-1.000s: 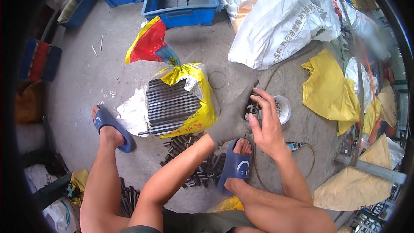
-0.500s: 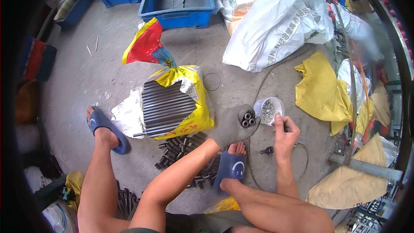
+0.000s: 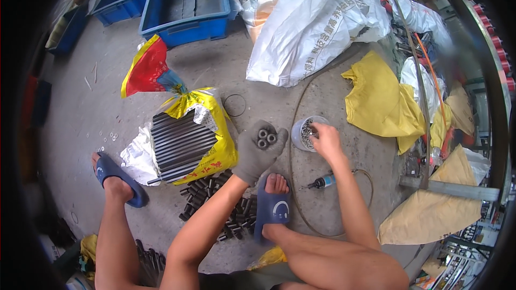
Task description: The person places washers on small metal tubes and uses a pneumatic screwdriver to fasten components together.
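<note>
My left hand (image 3: pixel 253 156), in a grey glove, is curled palm up around a cluster of short black tubes (image 3: pixel 267 138); their open round ends face up. My bare right hand (image 3: pixel 327 143) reaches over the rim of a small white tub (image 3: pixel 296 135). Its fingertips are drawn together among the small silvery metal parts (image 3: pixel 307 131) inside; what they pinch is hidden. Below my left hand, a heap of similar black tubes (image 3: pixel 234 230) lies on the floor, partly behind my forearm and my sandalled foot.
A torn yellow bag (image 3: pixel 228 150) exposes long dark rods (image 3: pixel 180 142). An air tool (image 3: pixel 324 181) with a hose lies near my right forearm. Blue crates (image 3: pixel 185 31), a white woven sack (image 3: pixel 290 48) and a yellow sack (image 3: pixel 376 107) surround the area. Small rings (image 3: pixel 114 137) lie at left.
My right hand has moved from beside the tub into its opening. The left hand still holds the tubes. The whole view has shifted, and the air tool now shows more fully.
</note>
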Demonstrator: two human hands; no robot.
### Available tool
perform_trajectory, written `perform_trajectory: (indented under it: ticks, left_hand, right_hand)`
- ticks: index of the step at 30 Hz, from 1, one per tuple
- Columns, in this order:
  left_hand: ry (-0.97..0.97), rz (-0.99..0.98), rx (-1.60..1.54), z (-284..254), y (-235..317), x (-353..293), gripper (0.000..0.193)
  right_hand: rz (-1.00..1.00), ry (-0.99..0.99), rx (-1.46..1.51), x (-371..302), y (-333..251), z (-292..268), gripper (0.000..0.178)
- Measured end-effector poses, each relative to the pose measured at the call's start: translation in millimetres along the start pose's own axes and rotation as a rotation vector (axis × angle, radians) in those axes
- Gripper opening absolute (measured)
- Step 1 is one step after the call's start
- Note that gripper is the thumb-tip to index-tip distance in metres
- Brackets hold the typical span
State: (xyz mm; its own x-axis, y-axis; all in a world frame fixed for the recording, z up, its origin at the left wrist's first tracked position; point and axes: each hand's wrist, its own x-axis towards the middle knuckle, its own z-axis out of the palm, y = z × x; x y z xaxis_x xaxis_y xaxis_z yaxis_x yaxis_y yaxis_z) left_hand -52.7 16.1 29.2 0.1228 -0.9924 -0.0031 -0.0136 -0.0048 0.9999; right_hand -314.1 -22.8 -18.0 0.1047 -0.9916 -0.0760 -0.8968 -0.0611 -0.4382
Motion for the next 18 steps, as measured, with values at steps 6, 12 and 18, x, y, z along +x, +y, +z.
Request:
perform_trajectory:
  ticks: [6,12,18]
  left_hand:
    - [0.042,0.101,0.021,-3,-13,-11,0.026]
    - [-0.046,0.137,0.112,-6,-4,-17,0.02]
    - [-0.132,0.112,0.119,-7,-1,-15,0.022]
  right_hand:
    - [-0.081,-0.158,-0.095,16,3,14,0.03]
    - [-0.105,-0.209,-0.073,14,13,8,0.021]
    - [-0.033,-0.066,0.134,5,10,-10,0.018]
